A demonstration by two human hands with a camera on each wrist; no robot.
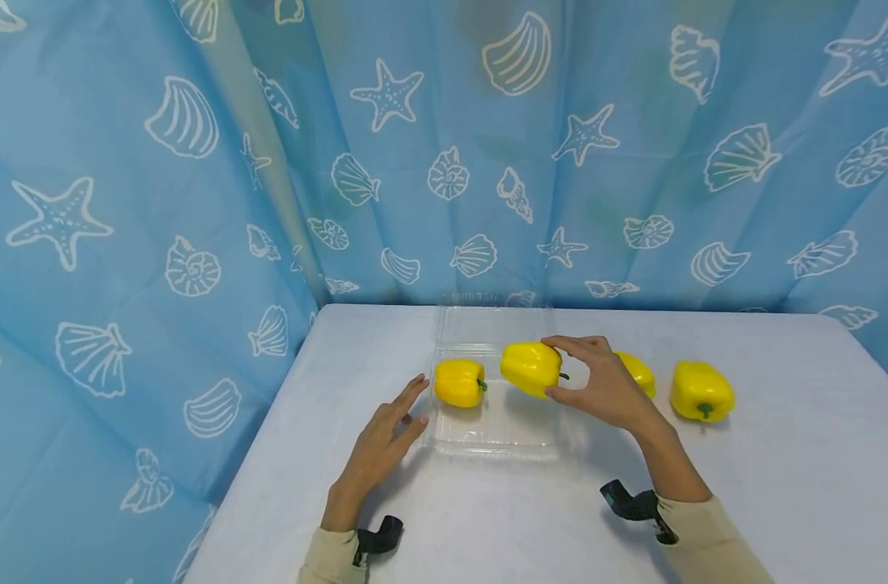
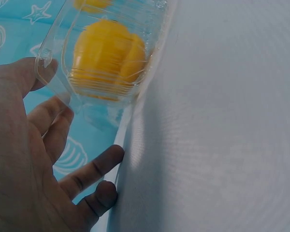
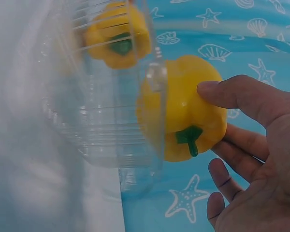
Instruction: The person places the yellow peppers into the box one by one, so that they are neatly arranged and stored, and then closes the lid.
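Note:
My right hand [image 1: 606, 385] grips a yellow bell pepper [image 1: 529, 367] between thumb and fingers, over the right part of a clear plastic clamshell box [image 1: 498, 439]. In the right wrist view this pepper [image 3: 188, 108] overlaps the box wall, green stem toward the camera. Another yellow bell pepper [image 1: 458, 384] lies on its side in the left part of the box. At the box's left edge is my left hand [image 1: 380, 444], its fingers spread. The left wrist view has its thumb and fingertips right at the clear rim [image 2: 43, 72].
The box lid [image 1: 491, 324] lies folded back toward the curtain [image 1: 444, 162]. Right of the box, a yellow pepper [image 1: 637, 373] shows partly behind my right hand, and another pepper [image 1: 701, 392] sits farther right on the white table [image 1: 794, 470].

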